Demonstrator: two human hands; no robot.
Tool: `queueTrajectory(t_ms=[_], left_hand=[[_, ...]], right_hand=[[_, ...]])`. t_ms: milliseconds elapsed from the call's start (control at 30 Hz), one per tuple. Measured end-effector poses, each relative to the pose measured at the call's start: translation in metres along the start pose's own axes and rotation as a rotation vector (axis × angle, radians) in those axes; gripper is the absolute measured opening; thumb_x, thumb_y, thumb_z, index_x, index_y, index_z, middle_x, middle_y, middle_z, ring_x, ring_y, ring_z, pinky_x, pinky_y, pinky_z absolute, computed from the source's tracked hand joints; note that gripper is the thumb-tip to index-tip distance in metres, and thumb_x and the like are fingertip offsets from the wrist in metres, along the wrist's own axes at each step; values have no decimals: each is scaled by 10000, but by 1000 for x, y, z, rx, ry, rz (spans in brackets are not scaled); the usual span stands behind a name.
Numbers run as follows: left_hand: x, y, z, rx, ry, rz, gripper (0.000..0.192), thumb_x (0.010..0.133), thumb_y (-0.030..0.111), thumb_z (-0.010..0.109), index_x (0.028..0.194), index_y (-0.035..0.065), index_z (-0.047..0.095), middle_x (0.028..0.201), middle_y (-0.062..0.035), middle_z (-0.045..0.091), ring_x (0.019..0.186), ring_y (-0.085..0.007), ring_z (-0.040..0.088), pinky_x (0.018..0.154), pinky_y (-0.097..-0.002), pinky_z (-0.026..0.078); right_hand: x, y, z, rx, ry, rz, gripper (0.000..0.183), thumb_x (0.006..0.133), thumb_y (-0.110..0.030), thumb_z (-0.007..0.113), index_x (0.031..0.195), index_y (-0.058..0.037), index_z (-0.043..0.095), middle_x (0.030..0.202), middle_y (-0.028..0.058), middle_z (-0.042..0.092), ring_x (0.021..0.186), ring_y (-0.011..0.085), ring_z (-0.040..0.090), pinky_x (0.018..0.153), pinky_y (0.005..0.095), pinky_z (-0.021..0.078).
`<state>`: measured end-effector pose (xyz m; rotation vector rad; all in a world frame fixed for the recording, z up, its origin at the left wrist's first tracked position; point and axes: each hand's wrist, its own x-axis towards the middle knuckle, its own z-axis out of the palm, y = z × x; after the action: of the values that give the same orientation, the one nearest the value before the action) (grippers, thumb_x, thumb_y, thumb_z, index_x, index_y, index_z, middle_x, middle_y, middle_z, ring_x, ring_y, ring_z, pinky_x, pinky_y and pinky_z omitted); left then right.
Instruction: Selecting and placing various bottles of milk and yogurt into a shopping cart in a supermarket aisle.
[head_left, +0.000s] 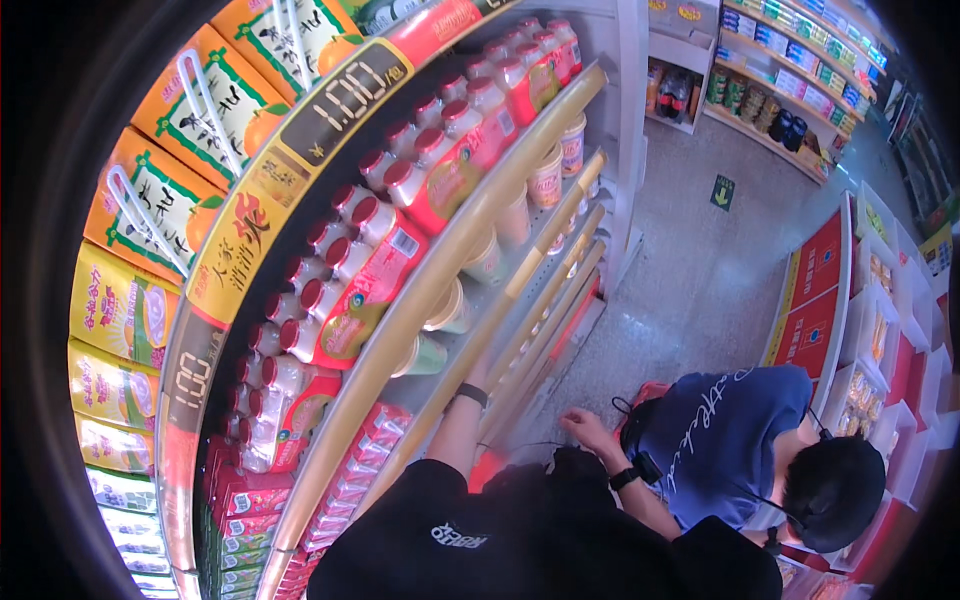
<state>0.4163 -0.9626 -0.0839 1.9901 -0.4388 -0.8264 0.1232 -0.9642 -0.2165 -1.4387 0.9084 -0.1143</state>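
Note:
My left hand (478, 373) reaches in over the lower shelf rails, a dark band around its wrist. The hand is blurred and its fingers cannot be made out. Nearest to it are upright paper cups on the shelf, among them a pale green cup (421, 355) and a cream cup (448, 306). My right hand (585, 429) hangs over the floor beside the shelf, fingers loosely bent, with nothing seen in it. A dark watch (624, 478) is on that wrist. Above the cups stand shrink-wrapped packs of red-capped drink bottles (360, 274).
Gold shelf rails (525, 154) curve in front of the goods. Orange drink cartons (161, 214) with white handles line the top shelf. A person in a blue shirt (720, 435) is close on my right, beside bins (859, 394) of packaged food. Tiled floor (675, 247) runs between.

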Motion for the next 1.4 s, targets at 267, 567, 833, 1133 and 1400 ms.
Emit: queueTrajectory(t_ms=[267, 567, 833, 1133, 1400], left_hand=[[-36, -8, -16, 187, 5, 222, 617, 993, 466, 579, 1353, -35, 558, 1335, -171, 610, 1261, -283, 540, 1102, -409, 367], [-82, -36, -32, 481, 544, 575, 578, 865, 371, 781, 1282, 1, 630, 1264, -194, 667, 1151, -318, 642, 981, -431, 479], [-187, -84, -73, 303, 516, 646, 550, 754, 218, 883, 1225, 32, 668, 1107, -151, 729, 1039, -290, 707, 897, -422, 542], [-338, -220, -116, 250, -28, 653, 516, 699, 106, 900, 1160, 18, 687, 1190, -152, 702, 1097, -276, 688, 976, -384, 530], [-516, -201, -152, 332, -168, 449, 500, 783, 217, 842, 1231, 75, 670, 1136, -113, 721, 1052, -260, 697, 912, -387, 549]], right_hand=[[-2, -40, 7, 10, -44, -51, 316, 960, -269, 653, 1146, -17, 700, 1032, 97, 729, 977, 196, 664, 884, 351, 519], [-28, -49, 33, 29, -30, -114, 272, 959, -245, 634, 1097, -19, 693, 980, 107, 719, 917, 206, 668, 823, 374, 535], [-77, -42, 83, 219, 68, -288, 622, 892, -149, 767, 1419, -92, 442, 1225, 91, 570, 919, 155, 642, 751, 320, 552], [-182, 18, 122, 120, 171, -548, 827, 751, -55, 863, 1446, -66, 415, 1340, 91, 544, 1151, 212, 603, 917, 371, 547], [-316, 51, 129, 88, -231, -290, 716, 649, -73, 916, 1292, -31, 604, 1195, 59, 692, 1113, 166, 637, 989, 340, 510]])
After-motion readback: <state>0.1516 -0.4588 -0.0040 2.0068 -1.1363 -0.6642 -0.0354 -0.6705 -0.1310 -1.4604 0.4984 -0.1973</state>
